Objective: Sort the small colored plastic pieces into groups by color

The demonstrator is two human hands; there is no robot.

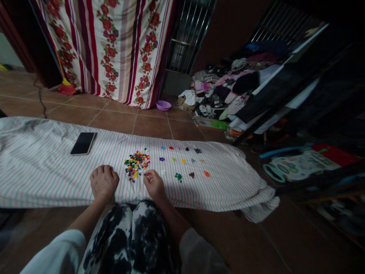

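On the striped cloth (114, 161), a heap of small mixed-colour plastic pieces (137, 161) lies between and just beyond my hands. My right hand (154, 185) is at the heap's lower right edge, thumb and fingers pinched at a tiny dark piece (144, 174). My left hand (104, 180) rests palm down on the cloth left of the heap, its fingers loosely bent and slightly apart. To the right, little single-colour groups sit in rough rows, among them green pieces (178, 177), brown pieces (192, 175), orange pieces (206, 174) and yellow pieces (183, 161).
A dark-screened phone (83, 143) lies on the cloth at left. Beyond are a floral curtain (119, 49), a purple basin (163, 105) and a red dustpan (67, 89). Piled clothes (228, 83) fill the back right; a toy-like board (296, 163) is at right.
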